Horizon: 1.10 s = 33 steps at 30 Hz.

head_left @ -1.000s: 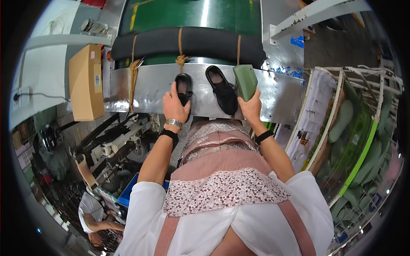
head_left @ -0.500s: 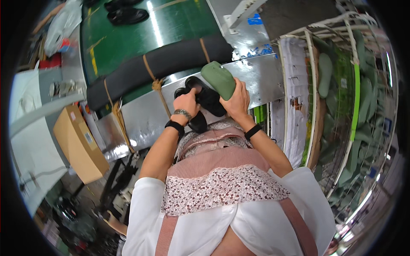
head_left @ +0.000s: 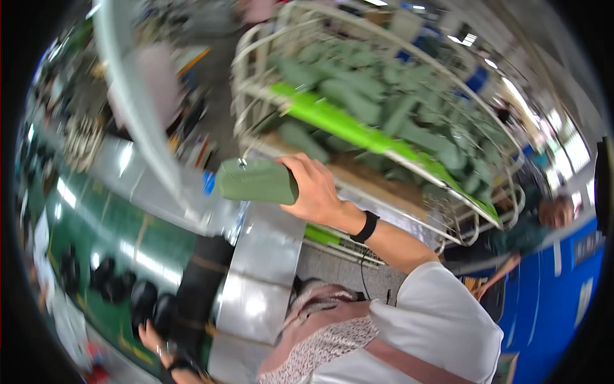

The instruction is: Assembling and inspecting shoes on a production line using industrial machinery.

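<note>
My right hand (head_left: 314, 191) is closed round one end of a green shoe last (head_left: 252, 181), holding it up in front of the wire cart. Far to the left, my left hand (head_left: 152, 338) reaches over the green conveyor belt (head_left: 115, 221) and grips the near end of a pair of black shoes (head_left: 144, 299). Its fingers are partly hidden and a little blurred. Several other black shoes (head_left: 110, 281) sit further along the belt.
A white tube-framed cart (head_left: 246, 83) with a bright green strip holds many green lasts (head_left: 352, 99). A black padded roll (head_left: 199, 281) runs along the metal ledge (head_left: 259, 275). One person (head_left: 555, 214) is at right beside a blue surface (head_left: 543, 313); another (head_left: 150, 86) is at upper left.
My view has swung right toward the cart. The green last has moved away from the black shoes in my right hand. My left hand has carried the black shoes over the padded roll onto the belt.
</note>
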### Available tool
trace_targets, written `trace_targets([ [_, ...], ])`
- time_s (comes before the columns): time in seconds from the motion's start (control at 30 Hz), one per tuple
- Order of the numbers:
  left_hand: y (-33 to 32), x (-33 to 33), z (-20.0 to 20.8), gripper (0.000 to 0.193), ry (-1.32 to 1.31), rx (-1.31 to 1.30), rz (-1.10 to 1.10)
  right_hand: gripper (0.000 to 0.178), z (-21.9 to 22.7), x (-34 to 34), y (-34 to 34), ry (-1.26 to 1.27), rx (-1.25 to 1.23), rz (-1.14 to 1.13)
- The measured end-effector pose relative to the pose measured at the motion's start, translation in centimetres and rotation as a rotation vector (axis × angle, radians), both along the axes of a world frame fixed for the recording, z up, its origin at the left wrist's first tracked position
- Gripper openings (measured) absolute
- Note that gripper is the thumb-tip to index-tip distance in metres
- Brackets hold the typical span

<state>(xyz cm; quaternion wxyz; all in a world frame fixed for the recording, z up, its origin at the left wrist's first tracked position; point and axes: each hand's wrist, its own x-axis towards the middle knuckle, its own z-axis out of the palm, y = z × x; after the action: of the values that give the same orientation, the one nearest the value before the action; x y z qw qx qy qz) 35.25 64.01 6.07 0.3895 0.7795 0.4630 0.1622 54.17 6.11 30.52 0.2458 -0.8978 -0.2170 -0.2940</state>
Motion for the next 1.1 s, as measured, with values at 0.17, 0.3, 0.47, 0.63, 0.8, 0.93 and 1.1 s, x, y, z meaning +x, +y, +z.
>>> trace_targets([
  [0.17,7.0,0.4,-4.4,0.037,-0.006,-0.389,0.176,0.071,15.3,1.0,-13.5,-0.256,-0.156,-0.362],
  [0.3,-1.8,2.3,-3.0,0.032,-0.342,-0.359,0.135,0.068,25.2,1.3,-26.3,-0.365,-0.46,-0.709],
  [0.47,-10.0,1.4,-6.0,0.053,0.1,0.056,0.181,0.067,31.0,4.1,-38.8,-0.2,-0.662,-0.934],
  [0.63,-22.7,1.2,-9.8,0.054,0.26,0.005,-0.182,0.069,31.3,8.0,-53.1,0.058,-0.732,-0.814],
  [0.8,-28.2,-0.1,-17.6,0.061,0.097,-0.087,-0.013,0.063,27.8,14.3,-60.5,0.59,-0.624,-0.355],
  [0.93,-37.6,7.7,-11.4,0.058,0.097,-0.302,-0.012,0.051,28.4,10.5,-59.9,0.881,-0.333,-0.449],
  [1.1,-35.7,5.1,-12.8,0.062,0.035,-0.146,-0.121,0.034,32.3,15.1,-51.1,0.516,-0.473,-0.228],
])
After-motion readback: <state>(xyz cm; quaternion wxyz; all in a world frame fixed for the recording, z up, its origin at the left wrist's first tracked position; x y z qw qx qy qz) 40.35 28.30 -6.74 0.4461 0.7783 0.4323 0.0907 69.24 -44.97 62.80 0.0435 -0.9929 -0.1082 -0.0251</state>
